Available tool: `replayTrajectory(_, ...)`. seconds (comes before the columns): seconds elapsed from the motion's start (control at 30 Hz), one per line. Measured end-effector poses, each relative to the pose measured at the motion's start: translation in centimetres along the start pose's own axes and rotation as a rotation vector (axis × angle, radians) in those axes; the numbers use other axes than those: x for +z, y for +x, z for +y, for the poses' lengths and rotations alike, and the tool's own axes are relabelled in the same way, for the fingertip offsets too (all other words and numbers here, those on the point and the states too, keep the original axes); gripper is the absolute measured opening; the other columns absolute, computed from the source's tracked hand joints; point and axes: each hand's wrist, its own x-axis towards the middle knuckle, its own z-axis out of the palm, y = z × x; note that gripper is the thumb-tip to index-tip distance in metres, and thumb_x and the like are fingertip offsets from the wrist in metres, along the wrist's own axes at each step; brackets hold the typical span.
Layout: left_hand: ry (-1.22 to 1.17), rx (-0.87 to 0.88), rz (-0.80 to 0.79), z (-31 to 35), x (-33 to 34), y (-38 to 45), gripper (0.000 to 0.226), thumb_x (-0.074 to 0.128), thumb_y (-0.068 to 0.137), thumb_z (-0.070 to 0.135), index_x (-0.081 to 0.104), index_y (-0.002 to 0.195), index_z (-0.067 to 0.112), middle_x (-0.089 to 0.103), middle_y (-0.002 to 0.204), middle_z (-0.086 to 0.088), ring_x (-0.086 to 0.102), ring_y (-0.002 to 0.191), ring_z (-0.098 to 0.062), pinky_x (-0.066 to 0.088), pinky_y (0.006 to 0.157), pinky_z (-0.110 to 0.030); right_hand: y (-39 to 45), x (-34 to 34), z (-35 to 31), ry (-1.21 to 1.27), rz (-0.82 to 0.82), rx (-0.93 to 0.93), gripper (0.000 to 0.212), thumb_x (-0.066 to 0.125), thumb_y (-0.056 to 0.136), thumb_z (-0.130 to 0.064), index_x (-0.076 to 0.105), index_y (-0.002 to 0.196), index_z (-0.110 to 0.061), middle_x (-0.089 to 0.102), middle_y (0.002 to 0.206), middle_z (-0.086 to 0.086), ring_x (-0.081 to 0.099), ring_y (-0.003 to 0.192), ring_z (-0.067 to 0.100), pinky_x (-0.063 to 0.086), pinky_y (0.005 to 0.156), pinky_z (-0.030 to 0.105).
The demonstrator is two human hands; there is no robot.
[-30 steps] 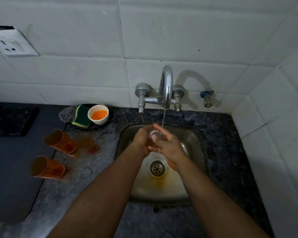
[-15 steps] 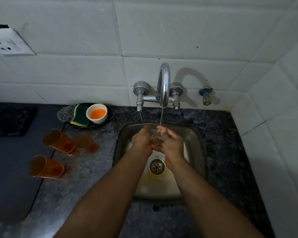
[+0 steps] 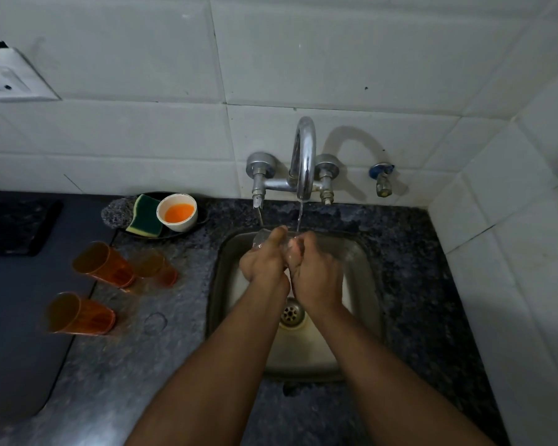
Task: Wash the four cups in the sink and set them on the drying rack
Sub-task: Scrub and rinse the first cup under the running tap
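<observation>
Over the steel sink (image 3: 364, 278), both my hands hold a clear cup (image 3: 262, 237) under the running tap (image 3: 304, 156). My left hand (image 3: 264, 260) grips the cup's body, with its rim poking out above my fingers. My right hand (image 3: 316, 268) is curled against the cup's right side, and its fingers are wet in the thin stream. Most of the cup is hidden by my hands. Three orange cups stand upside down on the counter to the left: one (image 3: 102, 263) at the back, a fainter one (image 3: 157, 268) beside it, and one (image 3: 78, 313) nearer.
A dark dish by the wall holds a green-yellow sponge (image 3: 145, 215), a grey scrubber (image 3: 115, 212) and a white bowl of orange liquid (image 3: 177, 212). A dark grey mat (image 3: 16, 333) covers the counter's left part. White tiled walls close in behind and on the right.
My hands have turned the cup between them under the stream, and its rim now shows to the upper left of my left fingers. The orange cups have not moved.
</observation>
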Motion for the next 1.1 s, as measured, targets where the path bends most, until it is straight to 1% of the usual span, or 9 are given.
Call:
replayTrajectory(0.13,0.032,0.036,-0.036,-0.1,-0.7,1.3,0.033,0.095,0.065,0.009,0.074,0.088,-0.003,0.077,0.079,-0.016,0.072,0.063,-0.024,0.06,0.066,-0.035,1.5,0.5,-1.3,0.589,-0.309,0.661,0.047,0.033,0.108,-0.055,0.065,0.095,-0.023,0.069,0.082,0.008,0.063,0.067,0.025,0.049,0.054,0.035)
replayTrajectory(0.33,-0.105,-0.089,-0.101,0.8,-1.0,2.0,0.031,0.09,0.07,0.0,0.072,0.095,-0.004,0.076,0.085,-0.018,0.074,0.061,-0.025,0.06,0.06,-0.033,0.9,-0.3,0.3,0.303,-0.334,-0.04,0.039,0.052,0.105,-0.052,0.05,0.133,-0.025,0.068,0.117,-0.004,0.066,0.099,0.012,0.054,0.079,0.033)
replayTrajectory(0.4,-0.117,-0.138,-0.141,0.8,-0.6,1.8,0.039,0.09,0.07,0.0,0.071,0.104,-0.004,0.075,0.086,-0.018,0.073,0.061,-0.025,0.059,0.058,-0.032,0.6,0.0,0.5,0.306,-0.283,-0.018,0.03,0.048,0.106,-0.055,0.052,0.123,-0.03,0.072,0.106,-0.006,0.068,0.09,0.009,0.054,0.071,0.03)
replayTrajectory(0.57,-0.121,-0.166,-0.249,-0.2,-1.0,2.0,0.033,0.086,0.076,0.004,0.068,0.105,0.005,0.072,0.078,-0.009,0.07,0.062,-0.02,0.057,0.054,-0.029,1.6,-1.3,-1.1,0.806,-0.538,0.871,0.053,0.041,0.106,-0.063,0.075,0.103,-0.022,0.051,0.058,-0.002,0.043,0.044,0.01,0.033,0.043,0.022)
replayTrajectory(0.63,-0.13,-0.175,-0.261,-0.5,-1.4,2.0,0.036,0.087,0.073,0.007,0.069,0.104,0.007,0.072,0.084,-0.01,0.07,0.067,-0.021,0.058,0.057,-0.032,1.3,-1.9,-1.0,0.691,-0.604,0.718,0.053,0.044,0.105,-0.064,0.073,0.105,-0.02,0.059,0.065,0.001,0.053,0.048,0.011,0.046,0.043,0.027)
replayTrajectory(0.7,-0.133,-0.206,-0.318,-0.6,-1.2,1.8,0.036,0.086,0.071,0.008,0.068,0.102,0.006,0.067,0.088,-0.011,0.069,0.066,-0.021,0.057,0.055,-0.031,0.8,-1.5,0.1,0.45,-0.424,0.349,0.042,0.052,0.103,-0.059,0.066,0.106,-0.02,0.071,0.089,-0.001,0.068,0.074,0.012,0.06,0.066,0.035)
replayTrajectory(0.8,-0.109,-0.227,-0.296,-1.0,-0.8,2.0,0.033,0.08,0.081,0.003,0.07,0.112,-0.002,0.07,0.09,-0.015,0.071,0.068,-0.023,0.059,0.058,-0.031,-0.2,-0.8,1.9,0.295,-0.283,-0.042,0.023,0.052,0.106,-0.046,0.054,0.119,-0.027,0.07,0.105,-0.008,0.067,0.091,0.004,0.054,0.074,0.021)
replayTrajectory(0.97,0.004,-0.204,-0.353,-1.9,-1.2,1.9,0.024,0.082,0.082,0.02,0.069,0.101,0.012,0.067,0.077,-0.006,0.068,0.066,-0.021,0.057,0.058,-0.033,1.0,-1.6,0.5,0.714,-0.433,0.589,0.033,0.053,0.106,-0.05,0.059,0.105,-0.017,0.068,0.092,0.005,0.06,0.062,0.014,0.043,0.045,0.025)
replayTrajectory(1.1,-0.098,-0.199,-0.349,-0.8,-0.9,2.4,0.041,0.085,0.078,0.016,0.069,0.114,0.007,0.071,0.089,-0.012,0.072,0.077,-0.025,0.061,0.069,-0.038,0.8,-2.2,0.1,0.552,-0.462,0.307,0.032,0.059,0.102,-0.053,0.059,0.116,-0.025,0.072,0.102,-0.001,0.07,0.083,0.011,0.055,0.064,0.029)
